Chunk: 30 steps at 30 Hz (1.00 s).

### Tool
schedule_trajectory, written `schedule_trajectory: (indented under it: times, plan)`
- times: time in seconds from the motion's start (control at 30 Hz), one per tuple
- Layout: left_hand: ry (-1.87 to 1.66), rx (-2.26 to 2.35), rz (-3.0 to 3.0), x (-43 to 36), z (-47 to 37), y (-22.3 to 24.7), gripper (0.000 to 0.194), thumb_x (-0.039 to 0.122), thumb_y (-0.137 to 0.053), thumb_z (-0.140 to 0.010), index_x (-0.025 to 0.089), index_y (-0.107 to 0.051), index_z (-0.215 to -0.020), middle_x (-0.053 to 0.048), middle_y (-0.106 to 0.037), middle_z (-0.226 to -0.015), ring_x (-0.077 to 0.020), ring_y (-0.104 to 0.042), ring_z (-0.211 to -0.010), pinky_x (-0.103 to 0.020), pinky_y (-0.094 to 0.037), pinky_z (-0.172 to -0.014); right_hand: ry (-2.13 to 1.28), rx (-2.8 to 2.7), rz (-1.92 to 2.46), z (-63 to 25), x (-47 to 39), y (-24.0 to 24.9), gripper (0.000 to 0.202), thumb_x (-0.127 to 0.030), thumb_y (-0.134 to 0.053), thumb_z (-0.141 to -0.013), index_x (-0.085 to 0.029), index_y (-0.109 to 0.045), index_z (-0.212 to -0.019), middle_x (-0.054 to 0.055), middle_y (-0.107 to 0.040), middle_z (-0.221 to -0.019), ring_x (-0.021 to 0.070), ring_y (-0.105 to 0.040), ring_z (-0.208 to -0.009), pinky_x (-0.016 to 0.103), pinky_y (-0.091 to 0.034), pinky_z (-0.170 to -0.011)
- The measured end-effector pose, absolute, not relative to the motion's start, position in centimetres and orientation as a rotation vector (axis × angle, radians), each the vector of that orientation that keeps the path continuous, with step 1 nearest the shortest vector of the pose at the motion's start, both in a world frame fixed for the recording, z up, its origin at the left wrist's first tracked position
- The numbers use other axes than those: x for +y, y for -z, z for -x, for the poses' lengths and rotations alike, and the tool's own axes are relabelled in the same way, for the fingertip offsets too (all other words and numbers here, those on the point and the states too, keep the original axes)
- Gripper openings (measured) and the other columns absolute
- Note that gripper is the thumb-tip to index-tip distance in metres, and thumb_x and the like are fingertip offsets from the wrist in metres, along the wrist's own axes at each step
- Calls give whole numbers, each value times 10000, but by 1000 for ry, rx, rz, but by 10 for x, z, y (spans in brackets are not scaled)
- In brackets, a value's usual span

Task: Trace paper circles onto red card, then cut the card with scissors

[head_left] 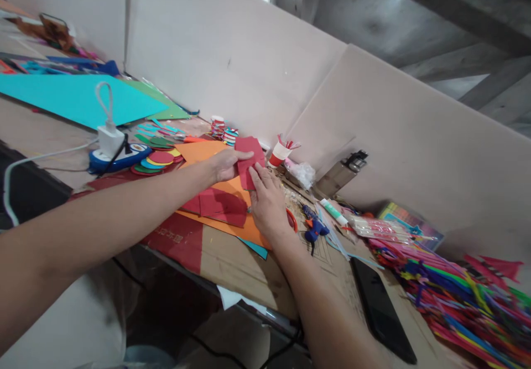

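Note:
My left hand [226,165] grips a red paper piece [249,146] by its left side, with the thumb flat on top. The fingers of my right hand [267,200] close on the lower right edge of the same piece. Both hands hold it tilted above orange sheets [253,230]. Another red cut piece [224,207] with a curved end lies on the orange below my hands. Beside my right wrist shows a red-orange loop [292,221], perhaps a scissors handle, mostly hidden.
Right of my hands are a blue glue gun [316,229], a glue stick [334,212], a black phone [381,308] and bright pipe cleaners [464,297]. Behind stand a paper cup [279,154] and a bottle [342,174]. At left are colored discs [160,159] and a power strip [120,157].

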<state>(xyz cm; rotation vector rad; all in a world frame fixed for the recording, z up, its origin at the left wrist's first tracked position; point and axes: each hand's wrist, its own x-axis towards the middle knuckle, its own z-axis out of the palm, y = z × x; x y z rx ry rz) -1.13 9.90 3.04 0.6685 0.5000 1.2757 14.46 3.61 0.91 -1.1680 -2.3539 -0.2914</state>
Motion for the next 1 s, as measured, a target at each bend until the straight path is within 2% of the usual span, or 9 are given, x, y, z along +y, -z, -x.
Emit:
schedule_trajectory:
  times: [0.13,0.27,0.37,0.5,0.6,0.67,0.73,0.83,1.0]
  plan:
    - [-1482,384,-659,108,37,-46,293,126,-408,-959,50,-644,-1115,-128,-771,-893,-224,-730,-935,-398,-523,-1004,253,-2278,1141,-141,26,-10,608,-320,-581,-916,-181,-417,-1485,145,-322,-1591,307,-257,-1467,540,-272,-1155]
    - [-1568,290,-683,113,71,-60,418,174,-336,-961,13,-564,-1272,-149,-758,-999,-243,-674,-1122,-403,-474,-1069,-11,-2521,1105,-131,13,-6,679,-461,-595,-910,-200,-392,-1502,137,-435,-1528,308,-338,-1414,519,-296,-1121]
    - [-1558,308,-680,114,80,-60,440,174,-361,-920,15,-545,-1287,-160,-754,-978,-265,-656,-1153,-416,-458,-1084,-166,-2704,1055,-124,7,-3,601,-543,-563,-916,-232,-498,-1427,110,-541,-1449,293,-416,-1359,514,-295,-1090]
    - [-1546,351,-668,112,76,-54,404,196,-427,-870,63,-565,-1226,-143,-753,-938,-285,-685,-1078,-454,-485,-1049,-236,-2641,1086,-117,7,-4,415,-500,-533,-953,-236,-635,-1257,96,-670,-1273,239,-539,-1223,460,-282,-1063]
    - [-1550,372,-626,112,74,-52,327,188,-451,-845,96,-582,-1130,-128,-742,-879,-271,-712,-978,-459,-512,-1006,-298,-2497,1220,-118,13,-5,328,-357,-414,-1012,-198,-700,-1025,76,-734,-988,194,-632,-940,364,-388,-909]
    - [-1557,379,-604,114,74,-51,281,174,-458,-831,124,-587,-1076,-119,-734,-847,-266,-719,-928,-461,-532,-968,-258,-2339,1334,-122,19,-6,360,-301,-371,-1002,-182,-669,-839,44,-675,-745,175,-580,-695,309,-413,-720]
    - [-1571,379,-590,117,76,-50,266,164,-469,-815,145,-584,-1054,-109,-728,-830,-267,-721,-903,-460,-550,-930,-190,-2162,1386,-129,26,-7,339,-296,-371,-984,-196,-630,-789,16,-607,-655,170,-517,-605,290,-394,-621]
    - [-1609,387,-560,123,78,-46,303,142,-477,-789,152,-568,-1077,-86,-723,-807,-253,-728,-852,-432,-567,-881,-128,-2059,1366,-138,29,-10,309,-248,-369,-965,-192,-656,-868,25,-629,-690,183,-551,-638,296,-436,-631]
    - [-1664,388,-509,129,81,-41,347,113,-452,-785,142,-554,-1115,-79,-728,-789,-228,-727,-786,-388,-568,-843,-180,-2536,1057,-133,16,-7,301,-189,-470,-947,-191,-673,-1170,95,-707,-1161,206,-622,-1091,344,-476,-958]
